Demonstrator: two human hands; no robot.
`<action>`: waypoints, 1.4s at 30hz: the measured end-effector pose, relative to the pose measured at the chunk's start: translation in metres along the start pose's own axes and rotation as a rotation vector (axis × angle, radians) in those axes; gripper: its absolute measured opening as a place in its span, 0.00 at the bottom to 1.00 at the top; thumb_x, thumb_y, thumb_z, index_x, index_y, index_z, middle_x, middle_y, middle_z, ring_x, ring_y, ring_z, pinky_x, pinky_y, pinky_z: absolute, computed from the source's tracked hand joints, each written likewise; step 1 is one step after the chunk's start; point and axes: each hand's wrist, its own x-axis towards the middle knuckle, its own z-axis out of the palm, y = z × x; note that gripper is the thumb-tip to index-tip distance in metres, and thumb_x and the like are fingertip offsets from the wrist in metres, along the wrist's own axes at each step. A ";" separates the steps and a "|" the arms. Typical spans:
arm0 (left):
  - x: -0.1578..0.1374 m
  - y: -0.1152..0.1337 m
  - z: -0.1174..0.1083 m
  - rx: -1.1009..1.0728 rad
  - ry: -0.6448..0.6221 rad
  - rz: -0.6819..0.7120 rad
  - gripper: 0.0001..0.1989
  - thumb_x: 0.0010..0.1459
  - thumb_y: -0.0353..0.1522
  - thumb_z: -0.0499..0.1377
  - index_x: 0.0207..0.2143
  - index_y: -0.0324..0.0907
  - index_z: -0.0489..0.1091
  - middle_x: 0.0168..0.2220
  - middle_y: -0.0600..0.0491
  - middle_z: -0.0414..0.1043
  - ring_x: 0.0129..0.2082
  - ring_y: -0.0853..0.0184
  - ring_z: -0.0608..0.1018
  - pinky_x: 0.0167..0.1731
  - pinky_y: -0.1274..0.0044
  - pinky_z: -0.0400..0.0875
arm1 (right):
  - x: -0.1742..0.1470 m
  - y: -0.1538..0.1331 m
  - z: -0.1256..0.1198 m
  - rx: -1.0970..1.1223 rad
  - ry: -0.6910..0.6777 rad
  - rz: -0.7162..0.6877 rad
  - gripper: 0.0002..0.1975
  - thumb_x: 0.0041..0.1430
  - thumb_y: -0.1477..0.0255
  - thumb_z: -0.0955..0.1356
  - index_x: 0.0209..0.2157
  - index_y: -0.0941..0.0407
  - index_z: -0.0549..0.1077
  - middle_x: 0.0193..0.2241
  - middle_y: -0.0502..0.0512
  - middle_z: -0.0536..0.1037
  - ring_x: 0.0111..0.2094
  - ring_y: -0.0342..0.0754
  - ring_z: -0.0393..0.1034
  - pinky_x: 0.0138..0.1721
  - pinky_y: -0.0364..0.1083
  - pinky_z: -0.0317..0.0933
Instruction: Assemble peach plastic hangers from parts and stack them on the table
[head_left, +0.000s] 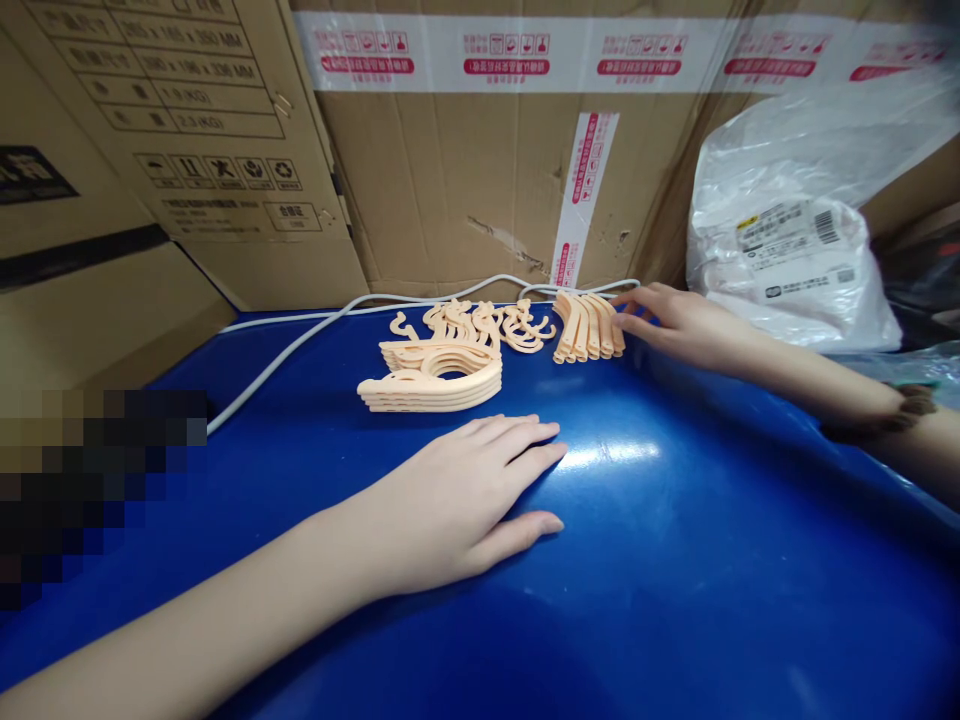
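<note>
My left hand (pixel 487 495) lies palm down on the blue tabletop (pixel 675 570), its fingers stretched out and its thumb apart, holding nothing. Just beyond its fingers is a stack of peach plastic folding-hanger parts (pixel 457 390), with curved arms and a rounded opening. Behind that stack lies a heap of peach hanger hooks (pixel 465 322), partly overlapping. At the back right, my right hand (pixel 671 320) reaches to the right end of a row of curved peach hanger arms (pixel 585 330). Its fingers are extended and its fingertips meet the endmost arm; no grip on it shows.
Cardboard boxes (pixel 465 190) wall off the back and left. A white cable (pixel 300 345) runs along the table's rear edge behind the parts. On the right stands a clear plastic bag (pixel 795 240) with a white labelled package. Pixelated blocks hide the left edge.
</note>
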 end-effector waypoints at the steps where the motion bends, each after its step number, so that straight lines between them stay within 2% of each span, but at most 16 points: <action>1: 0.000 0.000 0.000 -0.001 0.000 0.001 0.26 0.68 0.43 0.47 0.61 0.37 0.61 0.63 0.45 0.61 0.63 0.57 0.64 0.62 0.64 0.59 | 0.003 0.000 0.001 0.006 -0.005 0.088 0.29 0.63 0.50 0.57 0.53 0.57 0.69 0.41 0.63 0.78 0.39 0.59 0.74 0.41 0.57 0.66; 4: 0.001 0.000 -0.001 -0.003 -0.005 0.000 0.26 0.68 0.43 0.47 0.61 0.37 0.61 0.63 0.45 0.61 0.63 0.57 0.64 0.62 0.65 0.59 | 0.013 0.000 0.004 0.069 -0.057 0.275 0.30 0.58 0.50 0.63 0.53 0.56 0.68 0.35 0.58 0.79 0.32 0.55 0.73 0.35 0.52 0.64; 7: 0.001 0.000 0.000 -0.007 -0.009 -0.003 0.26 0.68 0.43 0.47 0.62 0.37 0.61 0.64 0.46 0.60 0.63 0.57 0.64 0.62 0.65 0.58 | 0.022 -0.002 0.006 0.110 -0.089 0.348 0.29 0.55 0.52 0.65 0.52 0.57 0.68 0.32 0.56 0.79 0.31 0.53 0.73 0.35 0.49 0.63; 11: -0.001 0.000 0.001 -0.012 -0.005 -0.001 0.27 0.68 0.43 0.47 0.62 0.37 0.60 0.64 0.46 0.60 0.64 0.57 0.63 0.62 0.65 0.58 | 0.027 -0.006 0.005 0.098 -0.096 0.386 0.25 0.57 0.59 0.65 0.53 0.57 0.68 0.27 0.54 0.78 0.29 0.53 0.72 0.35 0.49 0.62; 15: -0.002 -0.001 0.000 -0.018 0.001 0.000 0.26 0.68 0.43 0.47 0.62 0.37 0.61 0.64 0.45 0.61 0.63 0.57 0.64 0.62 0.64 0.59 | 0.029 -0.008 0.002 0.072 -0.047 0.413 0.24 0.55 0.59 0.66 0.50 0.59 0.71 0.27 0.58 0.78 0.29 0.54 0.71 0.32 0.49 0.61; 20: -0.002 -0.001 0.000 -0.032 0.017 0.009 0.25 0.68 0.42 0.49 0.61 0.36 0.61 0.63 0.44 0.62 0.63 0.56 0.65 0.61 0.63 0.60 | 0.018 -0.014 -0.018 0.140 -0.011 0.411 0.23 0.58 0.64 0.63 0.50 0.64 0.69 0.23 0.59 0.77 0.21 0.48 0.68 0.25 0.46 0.59; 22: -0.002 0.000 0.001 -0.036 0.026 0.012 0.25 0.68 0.42 0.49 0.60 0.36 0.62 0.62 0.43 0.63 0.63 0.56 0.64 0.61 0.63 0.61 | 0.005 -0.022 -0.030 0.155 0.030 0.343 0.21 0.61 0.65 0.61 0.50 0.63 0.69 0.25 0.60 0.78 0.23 0.47 0.69 0.27 0.45 0.59; 24: -0.001 0.001 0.002 -0.025 0.050 0.012 0.25 0.67 0.42 0.50 0.60 0.36 0.62 0.63 0.42 0.62 0.64 0.55 0.62 0.62 0.62 0.60 | -0.013 -0.035 -0.038 0.186 0.030 0.223 0.21 0.62 0.66 0.60 0.53 0.60 0.66 0.25 0.56 0.78 0.24 0.46 0.69 0.28 0.44 0.60; 25: -0.001 0.001 0.003 -0.011 0.080 0.011 0.25 0.67 0.41 0.50 0.61 0.35 0.61 0.64 0.42 0.60 0.65 0.55 0.60 0.62 0.62 0.58 | -0.024 -0.043 -0.040 0.169 0.033 0.112 0.21 0.61 0.67 0.61 0.54 0.60 0.65 0.22 0.53 0.77 0.22 0.46 0.68 0.27 0.45 0.59; 27: 0.000 0.003 0.002 0.028 0.179 0.003 0.27 0.67 0.40 0.51 0.62 0.34 0.57 0.66 0.40 0.54 0.67 0.54 0.55 0.64 0.61 0.54 | -0.044 -0.060 -0.038 0.132 0.011 -0.132 0.21 0.60 0.67 0.61 0.54 0.59 0.65 0.24 0.52 0.77 0.21 0.46 0.68 0.26 0.45 0.58; 29: 0.001 0.004 0.000 0.058 0.293 -0.021 0.27 0.67 0.37 0.52 0.63 0.33 0.55 0.66 0.40 0.53 0.67 0.55 0.54 0.64 0.62 0.53 | -0.060 -0.076 -0.030 0.072 -0.046 -0.350 0.21 0.59 0.71 0.61 0.54 0.61 0.65 0.24 0.52 0.77 0.21 0.46 0.69 0.24 0.44 0.58; 31: 0.002 0.005 -0.002 0.069 0.374 -0.062 0.25 0.67 0.37 0.52 0.61 0.33 0.57 0.63 0.40 0.59 0.63 0.57 0.60 0.62 0.63 0.56 | -0.071 -0.089 -0.021 -0.017 -0.034 -0.549 0.20 0.60 0.75 0.60 0.54 0.62 0.64 0.30 0.56 0.79 0.25 0.48 0.73 0.26 0.44 0.61; 32: 0.002 0.004 -0.003 0.074 0.394 -0.085 0.24 0.66 0.38 0.52 0.59 0.33 0.60 0.59 0.41 0.64 0.59 0.57 0.64 0.60 0.64 0.60 | -0.074 -0.094 -0.016 -0.071 -0.023 -0.624 0.21 0.61 0.76 0.60 0.55 0.63 0.63 0.29 0.56 0.78 0.25 0.48 0.72 0.27 0.45 0.61; 34: 0.002 0.003 -0.003 0.090 0.392 -0.120 0.20 0.66 0.40 0.53 0.53 0.36 0.66 0.50 0.45 0.71 0.51 0.57 0.70 0.52 0.63 0.65 | -0.078 -0.101 -0.010 -0.155 0.032 -0.720 0.21 0.63 0.76 0.59 0.57 0.65 0.61 0.28 0.56 0.78 0.24 0.49 0.72 0.27 0.45 0.61; 36: 0.002 0.001 -0.002 0.102 0.360 -0.139 0.15 0.66 0.39 0.53 0.46 0.38 0.70 0.43 0.48 0.74 0.45 0.58 0.71 0.46 0.64 0.67 | -0.080 -0.102 -0.007 -0.208 0.076 -0.781 0.20 0.64 0.75 0.58 0.57 0.65 0.61 0.28 0.55 0.78 0.24 0.49 0.71 0.26 0.46 0.60; 42: 0.001 -0.001 0.001 0.082 0.325 -0.157 0.11 0.65 0.35 0.53 0.43 0.39 0.71 0.39 0.50 0.73 0.42 0.60 0.70 0.43 0.67 0.65 | -0.082 -0.099 -0.004 -0.220 0.150 -0.832 0.16 0.66 0.74 0.58 0.54 0.62 0.63 0.24 0.51 0.75 0.22 0.47 0.68 0.25 0.46 0.57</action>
